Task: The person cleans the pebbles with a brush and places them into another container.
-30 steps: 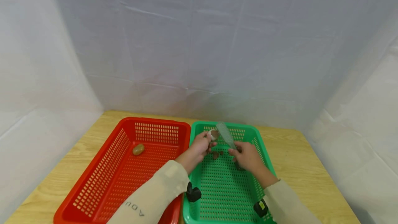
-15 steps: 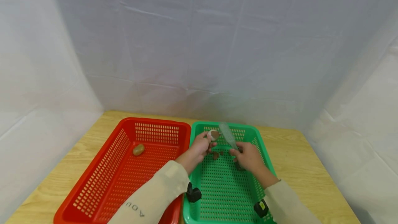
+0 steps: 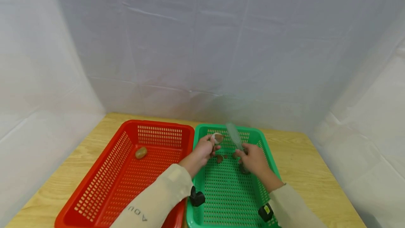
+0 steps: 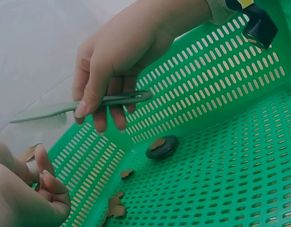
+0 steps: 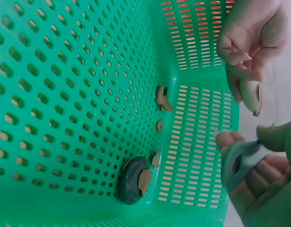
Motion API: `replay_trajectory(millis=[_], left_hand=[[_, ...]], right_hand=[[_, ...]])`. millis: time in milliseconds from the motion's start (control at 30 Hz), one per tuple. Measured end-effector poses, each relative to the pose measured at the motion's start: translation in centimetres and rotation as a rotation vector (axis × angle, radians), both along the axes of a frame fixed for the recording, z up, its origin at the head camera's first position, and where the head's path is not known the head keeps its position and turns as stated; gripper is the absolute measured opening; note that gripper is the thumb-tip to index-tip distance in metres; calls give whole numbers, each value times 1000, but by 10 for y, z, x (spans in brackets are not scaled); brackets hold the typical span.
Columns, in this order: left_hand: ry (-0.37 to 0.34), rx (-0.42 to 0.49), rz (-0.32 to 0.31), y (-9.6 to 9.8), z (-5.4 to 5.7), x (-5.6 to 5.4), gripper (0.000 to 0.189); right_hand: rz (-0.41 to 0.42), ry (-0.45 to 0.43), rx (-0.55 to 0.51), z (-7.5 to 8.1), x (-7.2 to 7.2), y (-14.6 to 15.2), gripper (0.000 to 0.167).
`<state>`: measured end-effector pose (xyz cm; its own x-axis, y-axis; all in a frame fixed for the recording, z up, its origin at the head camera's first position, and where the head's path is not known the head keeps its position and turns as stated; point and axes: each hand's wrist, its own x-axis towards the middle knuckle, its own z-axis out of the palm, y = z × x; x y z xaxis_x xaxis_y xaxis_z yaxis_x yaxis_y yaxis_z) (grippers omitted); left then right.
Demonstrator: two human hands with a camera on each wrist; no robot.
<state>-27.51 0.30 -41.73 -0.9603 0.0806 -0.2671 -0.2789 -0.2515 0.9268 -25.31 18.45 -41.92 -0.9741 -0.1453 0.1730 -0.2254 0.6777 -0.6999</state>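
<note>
My left hand (image 3: 204, 149) grips a whitish, rounded, stone-like piece (image 3: 217, 138) with a brown crust on part of it, held above the far end of the green basket. In the right wrist view the pale side of this piece (image 5: 250, 96) pokes out from the fingers. A grey-green brush (image 4: 46, 113) is pinched by its looped handle in my right hand (image 4: 114, 66). Its bristles face downward, apart from the stone-like piece. Below lies a dark, smooth, rounded stone (image 5: 129, 184) with a brown flake on top, and several brown flakes (image 5: 163, 98) are scattered near it.
A green perforated basket (image 3: 227, 200) stands beneath both hands. Against its left side stands a red perforated basket (image 3: 147, 185) holding a tan, oval stone (image 3: 141, 152). Both sit on a wooden table (image 3: 311, 171), with white sheeting (image 3: 202, 45) behind and at the sides.
The brush has moved slightly to the right, away from the stone-like piece, along with my right hand. My left hand stays nearly still.
</note>
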Motion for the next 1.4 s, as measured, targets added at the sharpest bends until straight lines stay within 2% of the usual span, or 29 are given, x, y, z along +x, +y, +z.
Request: replay_trajectory(millis=[233, 367, 567, 800, 1133, 1400], left_hand=[[-5, -11, -17, -1, -1, -2, 38], [-8, -20, -27, -2, 0, -2, 38], [1, -30, -30, -2, 0, 0, 36], [3, -32, -20, -2, 0, 0, 37], [4, -20, -2, 0, 0, -1, 36], [5, -12, -1, 0, 1, 0, 37]], right_hand=[[131, 41, 8, 0, 1, -2, 27], [146, 39, 42, 0, 1, -2, 23], [120, 18, 40, 0, 1, -2, 15], [50, -47, 32, 0, 1, -3, 15], [37, -39, 47, 3, 3, -3, 9], [15, -57, 41, 1, 1, -1, 13]])
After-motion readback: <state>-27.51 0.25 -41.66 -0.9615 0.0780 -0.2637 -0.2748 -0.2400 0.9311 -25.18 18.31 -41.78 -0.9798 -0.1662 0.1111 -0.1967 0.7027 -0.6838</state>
